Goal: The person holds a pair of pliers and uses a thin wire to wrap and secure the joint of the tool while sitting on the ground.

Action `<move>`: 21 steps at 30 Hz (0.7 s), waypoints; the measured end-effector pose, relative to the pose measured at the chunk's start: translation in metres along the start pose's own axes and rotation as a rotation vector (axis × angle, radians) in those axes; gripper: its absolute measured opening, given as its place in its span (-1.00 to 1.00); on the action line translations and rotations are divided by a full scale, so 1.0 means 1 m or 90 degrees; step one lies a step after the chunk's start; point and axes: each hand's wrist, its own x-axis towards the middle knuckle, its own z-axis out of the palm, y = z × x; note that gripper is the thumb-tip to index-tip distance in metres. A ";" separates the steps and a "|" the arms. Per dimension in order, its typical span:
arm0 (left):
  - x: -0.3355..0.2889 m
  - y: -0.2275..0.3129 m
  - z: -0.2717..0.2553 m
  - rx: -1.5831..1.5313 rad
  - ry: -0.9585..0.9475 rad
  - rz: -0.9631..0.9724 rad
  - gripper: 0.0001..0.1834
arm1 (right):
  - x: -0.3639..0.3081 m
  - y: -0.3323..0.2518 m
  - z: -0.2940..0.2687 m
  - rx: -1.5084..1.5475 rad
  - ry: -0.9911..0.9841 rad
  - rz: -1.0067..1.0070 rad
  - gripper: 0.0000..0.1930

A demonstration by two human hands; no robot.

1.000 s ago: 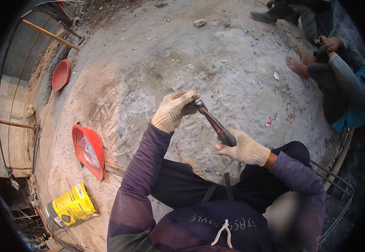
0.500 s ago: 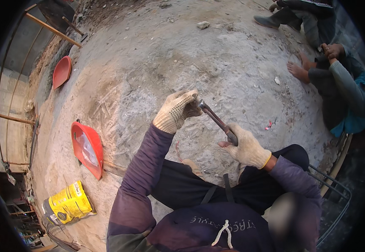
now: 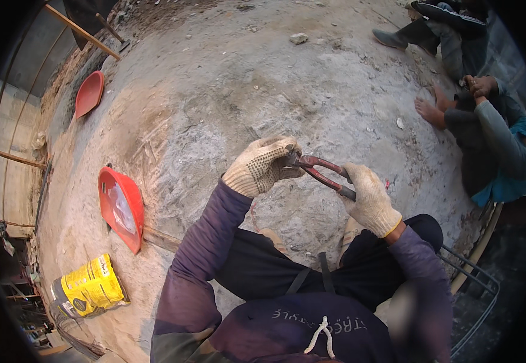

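Observation:
Both my hands wear off-white knit gloves with dark dots. My right hand is closed on the handles of a pair of pincers, reddish with dark grip ends. The handles stand apart in a narrow V, and the tool's head points left. At that head, my left hand has its fingers curled and pressed together around or just beside the jaws. Whatever is pinched there is hidden by the glove and too small to make out. Both hands are raised above my crossed, dark-trousered legs.
On the left lie a red scoop-shaped pan with whitish plastic inside, another red pan farther off and a yellow bag. Two people sit at the right, one with clasped hands. Bent metal bars lie by my right side; a stone lies ahead.
The pincers have turned flatter and their handles now spread apart. My right hand has risen slightly and moved right; my left hand has shifted slightly down and right, toward the jaws.

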 end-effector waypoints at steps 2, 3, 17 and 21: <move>0.000 -0.001 0.000 -0.005 0.010 0.053 -0.69 | 0.002 -0.002 0.000 0.019 0.006 -0.004 -0.55; 0.001 -0.001 0.000 -0.007 0.013 0.079 -0.68 | 0.003 -0.004 0.001 0.039 0.013 -0.001 -0.55; 0.002 0.002 0.005 0.495 0.074 0.404 -0.81 | 0.002 -0.001 0.000 0.086 -0.069 0.092 -0.61; 0.002 0.002 0.009 0.564 0.122 0.309 -0.77 | -0.002 -0.003 -0.004 0.062 -0.067 0.116 -0.62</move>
